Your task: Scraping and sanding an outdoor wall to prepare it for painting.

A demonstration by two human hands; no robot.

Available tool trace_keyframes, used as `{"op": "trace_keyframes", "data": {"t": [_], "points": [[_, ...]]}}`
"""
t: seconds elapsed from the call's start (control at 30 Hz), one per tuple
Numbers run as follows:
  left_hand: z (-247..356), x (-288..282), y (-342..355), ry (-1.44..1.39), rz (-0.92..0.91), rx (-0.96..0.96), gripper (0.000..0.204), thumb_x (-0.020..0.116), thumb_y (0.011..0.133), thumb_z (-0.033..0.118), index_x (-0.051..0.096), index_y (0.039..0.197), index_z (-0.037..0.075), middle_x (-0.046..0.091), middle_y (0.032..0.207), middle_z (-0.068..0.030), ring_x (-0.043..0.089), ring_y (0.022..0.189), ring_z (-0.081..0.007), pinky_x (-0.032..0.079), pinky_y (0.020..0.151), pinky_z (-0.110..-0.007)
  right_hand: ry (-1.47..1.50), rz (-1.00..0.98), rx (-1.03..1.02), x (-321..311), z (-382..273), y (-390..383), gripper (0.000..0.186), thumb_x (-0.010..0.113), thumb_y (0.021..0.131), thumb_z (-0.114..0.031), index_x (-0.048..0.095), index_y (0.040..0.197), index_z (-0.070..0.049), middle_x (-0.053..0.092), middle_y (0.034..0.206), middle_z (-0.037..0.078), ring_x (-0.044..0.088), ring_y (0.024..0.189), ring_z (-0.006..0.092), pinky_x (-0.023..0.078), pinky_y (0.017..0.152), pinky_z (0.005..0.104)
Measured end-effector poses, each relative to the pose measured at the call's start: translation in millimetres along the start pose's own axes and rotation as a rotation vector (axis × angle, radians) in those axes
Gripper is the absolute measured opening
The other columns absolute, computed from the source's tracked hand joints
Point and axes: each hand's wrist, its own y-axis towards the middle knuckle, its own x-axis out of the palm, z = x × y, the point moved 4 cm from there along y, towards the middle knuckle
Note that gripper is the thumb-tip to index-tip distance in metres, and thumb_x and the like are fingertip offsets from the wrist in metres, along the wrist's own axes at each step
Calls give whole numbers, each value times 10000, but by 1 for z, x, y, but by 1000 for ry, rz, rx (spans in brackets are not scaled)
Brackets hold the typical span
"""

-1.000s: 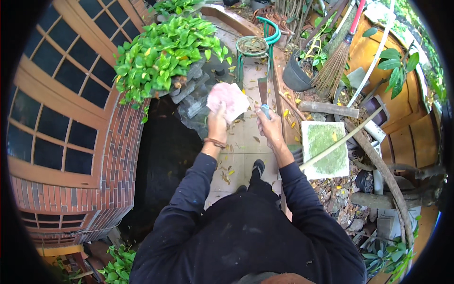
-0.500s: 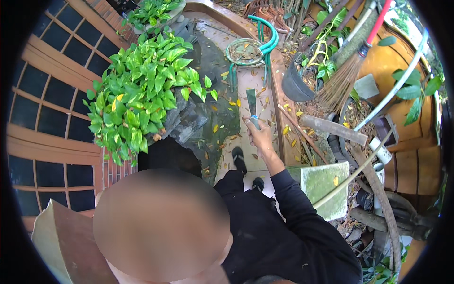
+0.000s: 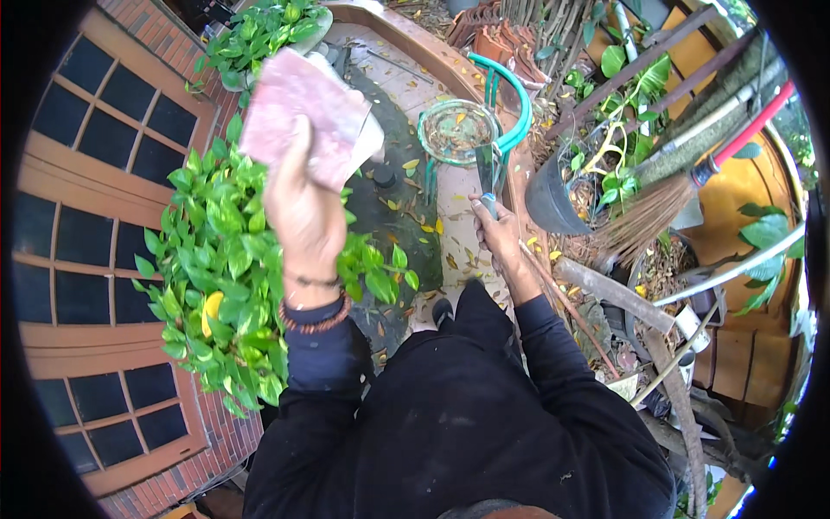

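Note:
My left hand (image 3: 303, 216), raised at left centre, grips a squarish pink-and-white folded piece (image 3: 285, 86), perhaps cloth or paper; its material is unclear. Its fingers are mostly behind the piece, with the thumb across the front. My right hand (image 3: 494, 227) is closed round the grey-blue handle of a flat metal scraper (image 3: 485, 164), its blade pointing forward in front of a round-seated green metal chair (image 3: 454, 134) with fallen leaves on the seat. Leafy green plants (image 3: 216, 251) lie behind and left of my left hand.
A tiled path (image 3: 454, 238) with fallen leaves runs ahead beside a raised edge. Glazed wooden doors (image 3: 108, 259) and brick wall line the left. At the right are a dark pot (image 3: 549, 199), a red-handled broom (image 3: 640, 225), branches, pipes and stacked terracotta tiles (image 3: 506, 39).
My left hand with the pink piece has swung back into view, higher and further left; a large blurred shape at lower left is gone. My right hand still holds the scraper. The view has moved forward.

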Motion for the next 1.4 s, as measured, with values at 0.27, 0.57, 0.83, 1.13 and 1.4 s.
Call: {"op": "trace_keyframes", "data": {"t": [0.27, 0.57, 0.83, 1.13, 1.4], "points": [[-213, -110, 178, 292, 352, -206, 362, 562, 1021, 246, 590, 1233, -46, 617, 1119, -27, 588, 921, -108, 471, 837, -275, -82, -119, -73, 60, -82, 167, 291, 641, 975, -301, 699, 1180, -102, 544, 676, -49, 463, 475, 37, 348, 409, 209], [-261, -113, 298, 399, 512, -143, 443, 531, 1043, 274, 513, 1341, -53, 613, 1207, -70, 611, 1025, -155, 496, 876, -299, -89, -286, -154, 118, -204, 342, 322, 663, 948, -339, 704, 1158, -99, 546, 677, -38, 447, 487, 54, 335, 423, 246], [-266, -87, 387, 404, 457, -81, 479, 546, 1037, 308, 491, 1371, -31, 581, 1314, -76, 592, 1126, -187, 487, 926, -344, -31, -312, -155, 139, -258, 428, 301, 662, 941, -319, 711, 1154, -111, 563, 681, -35, 465, 494, 53, 348, 422, 237], [-338, -104, 508, 457, 436, -247, 475, 539, 1030, 356, 499, 1365, 22, 607, 1261, -64, 637, 1053, -198, 555, 770, -375, -27, -247, -142, 145, -241, 518, 282, 661, 944, -292, 714, 1150, -106, 558, 662, -39, 488, 510, 51, 380, 454, 241], [-462, -172, 704, 389, 323, -378, 457, 560, 1027, 351, 611, 1211, -64, 637, 1158, -66, 563, 995, -151, 443, 886, -313, -290, -42, -277, 191, -221, 694, 295, 645, 967, -296, 712, 1183, -106, 545, 650, -48, 463, 473, 42, 357, 427, 226]]}}
